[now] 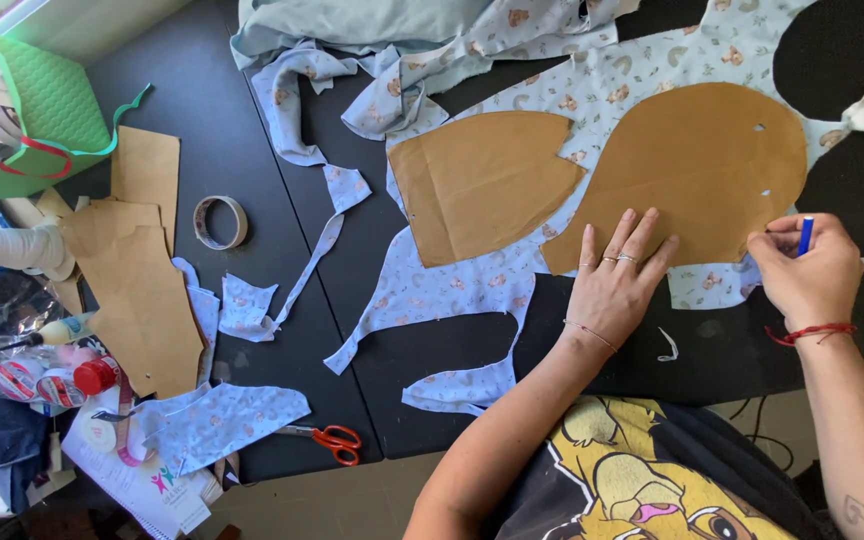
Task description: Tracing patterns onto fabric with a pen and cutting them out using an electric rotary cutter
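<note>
My left hand (615, 283) lies flat, fingers spread, on the lower edge of a large brown paper pattern piece (697, 170). That piece rests on light blue printed fabric (452, 290) spread over the black table (222, 130). My right hand (804, 272) grips a blue pen (805, 236) at the pattern's lower right edge. A second brown pattern piece (477, 185) lies on the fabric just to the left, touching nothing of my hands.
Orange-handled scissors (335, 440) lie near the table's front edge, beside fabric scraps (222, 415). A tape roll (220, 222) and more brown pattern pieces (137, 280) sit at the left. A green bag (47, 110) stands at the far left, with bottles and clutter below it.
</note>
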